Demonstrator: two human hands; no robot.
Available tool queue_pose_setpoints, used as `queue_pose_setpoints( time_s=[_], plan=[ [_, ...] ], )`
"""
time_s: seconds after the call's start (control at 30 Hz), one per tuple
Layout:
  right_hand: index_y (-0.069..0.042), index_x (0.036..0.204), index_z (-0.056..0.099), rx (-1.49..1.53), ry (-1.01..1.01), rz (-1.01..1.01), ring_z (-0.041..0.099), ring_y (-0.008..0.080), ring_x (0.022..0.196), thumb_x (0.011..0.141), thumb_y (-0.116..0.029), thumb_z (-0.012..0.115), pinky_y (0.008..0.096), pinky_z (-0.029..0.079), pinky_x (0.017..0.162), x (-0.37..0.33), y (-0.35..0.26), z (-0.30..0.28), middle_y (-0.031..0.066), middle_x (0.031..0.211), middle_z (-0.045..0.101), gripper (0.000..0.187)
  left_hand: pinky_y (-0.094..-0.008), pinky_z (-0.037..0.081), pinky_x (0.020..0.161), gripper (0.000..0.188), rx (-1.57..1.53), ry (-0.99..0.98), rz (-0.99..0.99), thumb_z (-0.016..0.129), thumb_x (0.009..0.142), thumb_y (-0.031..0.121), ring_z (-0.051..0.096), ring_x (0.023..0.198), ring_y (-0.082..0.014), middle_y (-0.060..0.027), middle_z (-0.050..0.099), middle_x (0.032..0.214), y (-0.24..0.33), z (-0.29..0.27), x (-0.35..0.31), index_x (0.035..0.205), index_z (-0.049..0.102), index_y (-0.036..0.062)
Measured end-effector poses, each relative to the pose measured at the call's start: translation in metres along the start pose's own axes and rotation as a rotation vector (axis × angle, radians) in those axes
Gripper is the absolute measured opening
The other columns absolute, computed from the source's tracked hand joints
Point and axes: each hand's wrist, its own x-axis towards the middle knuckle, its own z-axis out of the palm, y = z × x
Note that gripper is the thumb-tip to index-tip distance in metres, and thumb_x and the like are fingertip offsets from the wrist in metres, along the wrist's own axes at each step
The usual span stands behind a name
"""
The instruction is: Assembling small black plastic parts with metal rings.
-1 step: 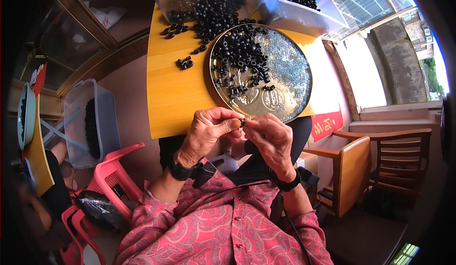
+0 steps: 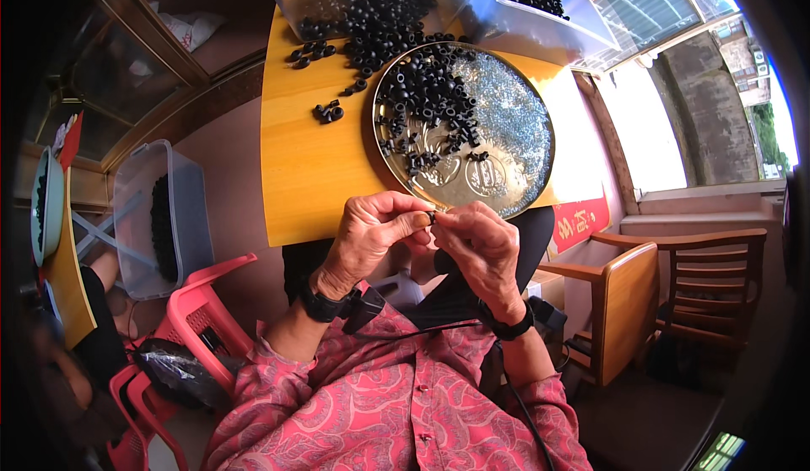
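Observation:
My left hand (image 2: 371, 236) pinches a small black ring-shaped part (image 2: 431, 217) between thumb and fingertips, just off the near edge of the table. My right hand (image 2: 483, 247) meets it there, its thumb and fingers pressed together against the same spot; what lies inside that pinch is hidden. Right beyond both hands sits a round metal tray (image 2: 440, 186) with a raised pattern. Its left side carries a heap of black ring-shaped parts (image 2: 430, 91), and many tiny clear, shiny pieces (image 2: 510, 108) cover its right side.
Clear plastic bins (image 2: 371, 11) holding more black parts stand at the table's (image 2: 312, 167) far side. Loose parts lie left of the tray. Pink plastic chairs (image 2: 202, 311) and another bin (image 2: 181, 218) are at left, near a partly visible person; a wooden chair (image 2: 629, 302) is at right.

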Motion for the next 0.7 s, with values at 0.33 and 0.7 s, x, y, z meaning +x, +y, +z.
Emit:
queue_pose_setpoints(
  time_s=[0.33, 0.7],
  plan=[
    [-0.001, 0.099, 0.070, -0.017, 0.017, 0.078, 0.067, 0.0112, 0.069, 0.083, 0.001, 0.073, 0.0234, 0.052, 0.059, 0.000, 0.000, 0.006, 0.0077, 0.087, 0.068, 0.017, -0.0241, 0.057, 0.069, 0.018, 0.004, -0.001, 0.020, 0.065, 0.094, 0.010, 0.069, 0.072, -0.0120, -0.0077, 0.071, 0.082, 0.003, -0.002, 0.000, 0.107, 0.067, -0.0034],
    [-0.001, 0.097, 0.068, -0.107, 0.056, 0.027, 0.068, 0.0126, 0.068, 0.082, 0.000, 0.074, 0.0250, 0.052, 0.058, 0.000, 0.007, 0.007, 0.0068, 0.081, 0.067, 0.016, -0.0265, 0.059, 0.066, 0.018, 0.161, 0.021, 0.067, 0.064, 0.095, 0.009, 0.068, 0.070, -0.0115, -0.0074, 0.069, 0.080, 0.004, 0.002, 0.005, 0.107, 0.067, -0.0041]
  ],
)
